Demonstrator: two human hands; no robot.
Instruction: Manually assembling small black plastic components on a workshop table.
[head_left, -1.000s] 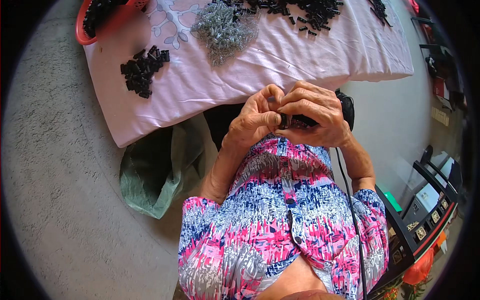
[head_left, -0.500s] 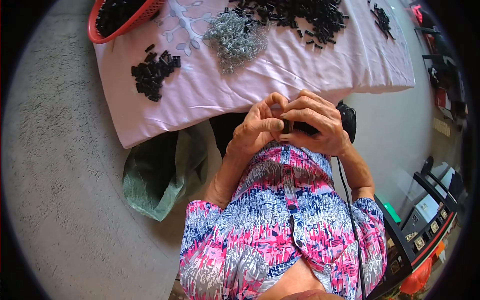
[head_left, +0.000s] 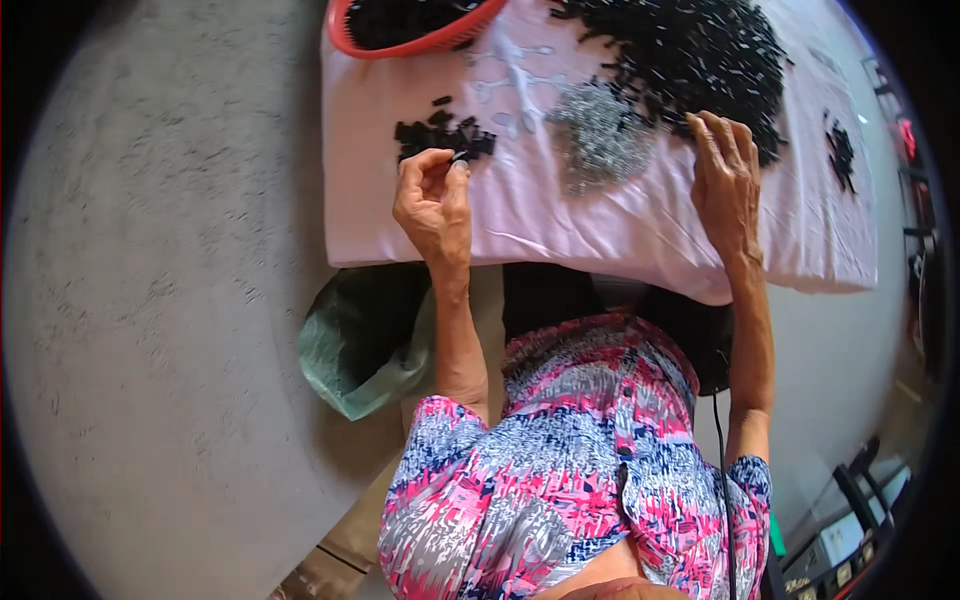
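My left hand (head_left: 435, 205) is over a small pile of short black tube-like pieces (head_left: 440, 135) on the pink cloth. Its thumb and forefinger pinch a small black piece (head_left: 459, 157), partly hidden by the fingertips. At the near edge of a large heap of the same black pieces (head_left: 705, 65) is my right hand (head_left: 728, 180). Its fingers curl down together at the heap, and the thumb is out of sight, so whatever they grip is hidden. Between the hands lies a mound of small silvery metal parts (head_left: 600, 140), too fine to make out singly.
A red plastic basket (head_left: 425, 47) full of black pieces stands at the far left of the cloth-covered table (head_left: 560, 225). A few black pieces (head_left: 840, 155) lie at the right. An open green sack (head_left: 350, 370) is below the table's left front edge. A black cable (head_left: 720, 440) hangs beside my right arm.
My hands were together in front of my body and have parted. The left went out to the small pile, the right to the large heap. The view has shifted too.
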